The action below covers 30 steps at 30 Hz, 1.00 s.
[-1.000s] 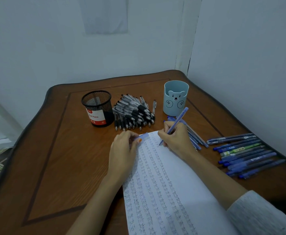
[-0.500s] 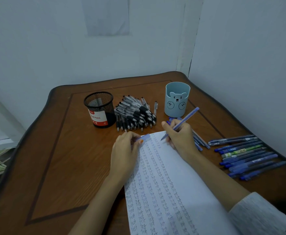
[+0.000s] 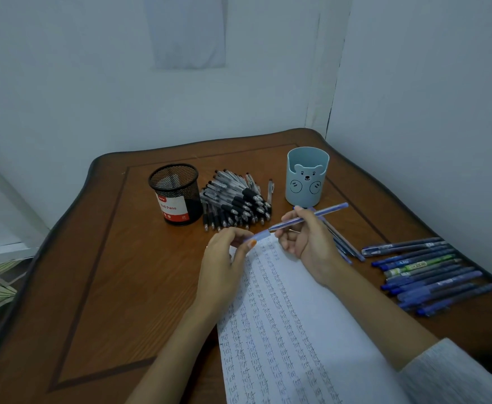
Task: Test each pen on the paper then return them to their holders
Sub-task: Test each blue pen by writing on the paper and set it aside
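Note:
My right hand [image 3: 306,240] grips a light blue pen [image 3: 323,212], lifted off the paper with its tip pointing left. My left hand [image 3: 224,258] pinches the pen's blue cap [image 3: 261,236] just left of that tip. Under both hands lies a white sheet of paper [image 3: 312,310] covered in rows of the word "test". A black mesh holder [image 3: 176,196] stands at the back left and a pale blue bear holder [image 3: 307,176] at the back right. A pile of black pens [image 3: 233,202] lies between them.
A row of blue pens [image 3: 422,272] lies on the wooden table [image 3: 116,272] at the right, near the wall. A few more blue pens [image 3: 344,243] lie behind my right hand. The table stands in a corner between two white walls.
My right hand lifted the pen from the paper and tipped it nearly flat, bringing its tip toward the cap. My left hand rose off the paper with the cap.

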Available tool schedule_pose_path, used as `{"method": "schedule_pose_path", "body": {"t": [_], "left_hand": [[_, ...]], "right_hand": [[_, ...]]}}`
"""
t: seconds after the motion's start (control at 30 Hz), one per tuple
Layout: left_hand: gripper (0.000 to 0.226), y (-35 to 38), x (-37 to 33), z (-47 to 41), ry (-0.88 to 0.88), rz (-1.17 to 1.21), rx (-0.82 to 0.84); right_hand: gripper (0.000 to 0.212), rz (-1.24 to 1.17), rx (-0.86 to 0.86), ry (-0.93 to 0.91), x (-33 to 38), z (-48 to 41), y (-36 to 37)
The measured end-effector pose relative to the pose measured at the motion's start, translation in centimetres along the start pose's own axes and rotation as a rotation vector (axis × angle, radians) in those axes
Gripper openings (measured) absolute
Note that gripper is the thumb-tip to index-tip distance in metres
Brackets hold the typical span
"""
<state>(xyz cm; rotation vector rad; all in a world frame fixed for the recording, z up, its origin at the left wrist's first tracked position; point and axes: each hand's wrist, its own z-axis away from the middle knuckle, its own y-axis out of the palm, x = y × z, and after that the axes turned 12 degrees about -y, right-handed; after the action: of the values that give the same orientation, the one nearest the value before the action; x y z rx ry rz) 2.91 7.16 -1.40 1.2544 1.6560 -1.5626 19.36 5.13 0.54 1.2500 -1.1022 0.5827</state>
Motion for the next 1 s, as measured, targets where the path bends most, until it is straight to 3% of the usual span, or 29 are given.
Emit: {"method": "schedule_pose_path", "body": {"t": [0.17,0.3,0.53,0.63,0.77,1.0], "left_hand": [[0.012,-0.09,-0.22,0.00,0.001,0.045,-0.025],[0.019,0.02,-0.24,0.11,0.032,0.011,0.001],[0.009,-0.14,-0.32,0.04,0.046,0.079,-0.064],[0.010,-0.28,-0.36,-0.06,0.015,0.141,-0.092],[0.010,-0.34,-0.24,-0.27,-0.007,0.172,-0.090],[0.009,-0.15,0.21,-0.11,-0.092,0.237,-0.100]], "right_hand": [[0.035,-0.047,-0.021,0.007,0.53,0.04,-0.28],[0.029,0.010,0.097,0.071,0.06,0.43,-0.06],[0.010,0.266,0.204,-0.126,-0.19,0.66,-0.36],[0.018,0.147,0.246,-0.125,-0.07,0.65,-0.40],[0.014,0.098,0.208,-0.123,-0.17,0.55,-0.31],[0.021,0.302,0.161,-0.206,-0.36,0.95,-0.26]]}}
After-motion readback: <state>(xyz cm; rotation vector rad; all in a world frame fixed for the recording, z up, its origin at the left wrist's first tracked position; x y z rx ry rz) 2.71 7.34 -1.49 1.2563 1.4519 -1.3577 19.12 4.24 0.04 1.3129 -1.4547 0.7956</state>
